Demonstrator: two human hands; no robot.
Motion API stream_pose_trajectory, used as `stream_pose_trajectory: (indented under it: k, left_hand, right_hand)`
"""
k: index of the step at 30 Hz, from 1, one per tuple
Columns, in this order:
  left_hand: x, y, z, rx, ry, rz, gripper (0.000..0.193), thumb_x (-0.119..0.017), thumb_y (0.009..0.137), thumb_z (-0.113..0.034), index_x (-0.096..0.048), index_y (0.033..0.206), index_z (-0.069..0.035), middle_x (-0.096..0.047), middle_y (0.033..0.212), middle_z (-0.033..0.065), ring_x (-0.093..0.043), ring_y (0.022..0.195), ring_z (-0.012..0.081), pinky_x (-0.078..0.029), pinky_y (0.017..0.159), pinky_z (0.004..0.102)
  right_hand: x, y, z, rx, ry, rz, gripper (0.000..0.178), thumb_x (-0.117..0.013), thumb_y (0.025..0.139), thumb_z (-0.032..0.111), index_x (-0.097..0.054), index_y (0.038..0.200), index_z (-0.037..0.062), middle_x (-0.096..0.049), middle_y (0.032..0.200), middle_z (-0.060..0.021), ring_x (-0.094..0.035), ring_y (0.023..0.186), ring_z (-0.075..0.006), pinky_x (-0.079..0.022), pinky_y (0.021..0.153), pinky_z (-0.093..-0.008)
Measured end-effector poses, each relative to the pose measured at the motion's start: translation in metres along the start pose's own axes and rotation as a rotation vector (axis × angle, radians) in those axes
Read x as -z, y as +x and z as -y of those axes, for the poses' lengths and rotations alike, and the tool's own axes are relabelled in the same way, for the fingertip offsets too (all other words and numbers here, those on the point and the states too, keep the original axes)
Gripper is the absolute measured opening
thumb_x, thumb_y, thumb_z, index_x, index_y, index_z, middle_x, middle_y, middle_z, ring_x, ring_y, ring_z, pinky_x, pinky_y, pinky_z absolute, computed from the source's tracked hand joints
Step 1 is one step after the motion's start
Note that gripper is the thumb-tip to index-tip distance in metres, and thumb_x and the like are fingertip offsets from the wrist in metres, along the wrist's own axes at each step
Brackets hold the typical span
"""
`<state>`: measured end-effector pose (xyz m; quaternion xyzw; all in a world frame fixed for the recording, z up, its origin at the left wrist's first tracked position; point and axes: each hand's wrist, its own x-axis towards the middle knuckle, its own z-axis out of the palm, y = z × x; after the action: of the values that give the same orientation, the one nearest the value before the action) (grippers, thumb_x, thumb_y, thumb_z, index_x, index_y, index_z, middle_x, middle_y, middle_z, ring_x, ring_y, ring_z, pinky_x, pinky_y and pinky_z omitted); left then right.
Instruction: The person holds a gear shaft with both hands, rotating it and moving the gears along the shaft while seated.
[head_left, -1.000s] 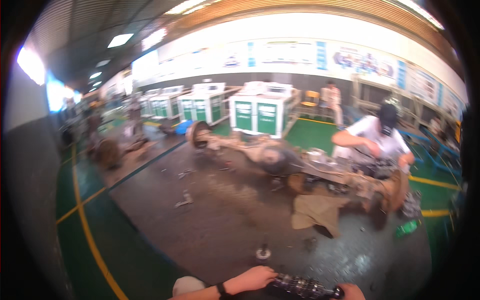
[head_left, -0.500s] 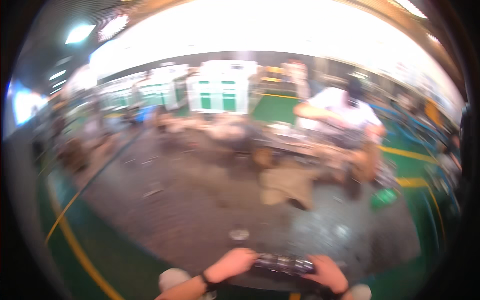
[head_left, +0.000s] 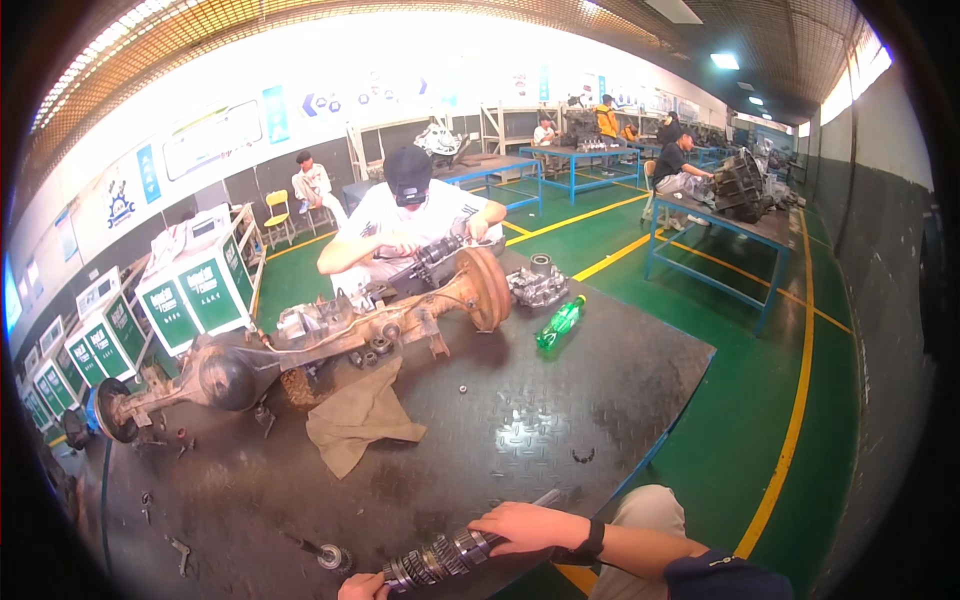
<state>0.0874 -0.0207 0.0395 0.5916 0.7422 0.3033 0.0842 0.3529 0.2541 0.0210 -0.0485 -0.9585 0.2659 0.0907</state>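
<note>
- Gear shaft, a long steel transmission shaft w/ stacked toothed gears, lies low in the head view, just above the person's knee; long axis runs lower-left to upper-right, thin plain end pointing up-right.
- Right hand rests on top of the shaft's upper-right part, fingers curled over it and closed on the metal; black wristband behind the wrist.
- Left hand only partly in frame at the bottom edge, touching the shaft's lower-left gear end; can't tell if those fingers are wrapped round it or just propping it.
- So shaft sits between both hands, right hand nearer its middle, left at the far gear end.
- Dark checker-plate floor mat spreads ahead; small round bearing-like part lies just left of the shaft.
- Further out: rusty brown rear axle assembly lying across the mat, tan rag draped beside it, green plastic bottle on its side near the axle's right hub.
- Another person in white shirt and dark cap crouches behind the axle, own hands on a second shaft.
- Blue-framed table w/ heavy machine parts stands well apart at right; more people sit beyond.
</note>
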Motion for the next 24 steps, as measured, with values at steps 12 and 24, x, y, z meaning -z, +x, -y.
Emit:
stream_pose_trajectory:
  k: [12, 24]
  left_hand:
    - [-0.002, 0.0, 0.002, -0.007, 0.011, 0.029, 0.022, -0.069, 0.094, -0.004, -0.077, 0.111, 0.006, -0.075, 0.108, 0.0276, -0.071, 0.102, 0.047, -0.056, 0.093, 0.0503]
    - [0.001, 0.001, -0.004, -0.017, -0.003, 0.021, 0.021, -0.067, 0.094, -0.003, -0.077, 0.11, 0.007, -0.075, 0.105, 0.0278, -0.071, 0.099, 0.047, -0.056, 0.09, 0.0502]
  right_hand:
    - [-0.003, -0.004, 0.003, -0.032, -0.004, -0.042, 0.065, -0.075, 0.093, 0.024, -0.053, 0.15, 0.0031, -0.067, 0.13, -0.0192, -0.065, 0.118, -0.0396, -0.051, 0.105, -0.048]
    - [0.007, -0.003, 0.006, -0.155, 0.149, 0.001, 0.056, -0.076, 0.089, 0.025, -0.057, 0.138, 0.0073, -0.07, 0.121, -0.0193, -0.069, 0.108, -0.0419, -0.055, 0.094, -0.0493]
